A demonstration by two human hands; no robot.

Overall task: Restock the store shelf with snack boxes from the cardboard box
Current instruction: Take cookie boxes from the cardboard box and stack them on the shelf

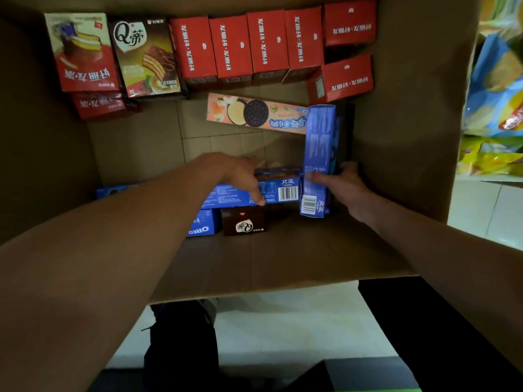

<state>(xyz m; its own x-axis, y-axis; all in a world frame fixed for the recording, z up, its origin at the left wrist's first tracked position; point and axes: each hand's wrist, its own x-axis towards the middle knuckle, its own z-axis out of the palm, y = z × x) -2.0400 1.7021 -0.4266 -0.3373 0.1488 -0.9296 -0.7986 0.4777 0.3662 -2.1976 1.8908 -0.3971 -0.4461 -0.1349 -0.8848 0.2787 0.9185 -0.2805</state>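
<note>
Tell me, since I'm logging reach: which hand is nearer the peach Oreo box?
Right. The right hand grips a blue box just below the peach Oreo box; the left hand lies farther.

Readable markings in the cardboard box under my arms: "OREO", white on blue, on the end of the small blue box at the near wall. "Q蒂" on the brown pie box at the far wall, and again, upside down, on the dark brown box end. "好丽友·派" on the red pie box; "好丽友" on the red cartons in the back row. "亿滋" beside a barcode on the flat blue box, and again beside a barcode on the upright blue box. Barcode digits too small to read.
</note>
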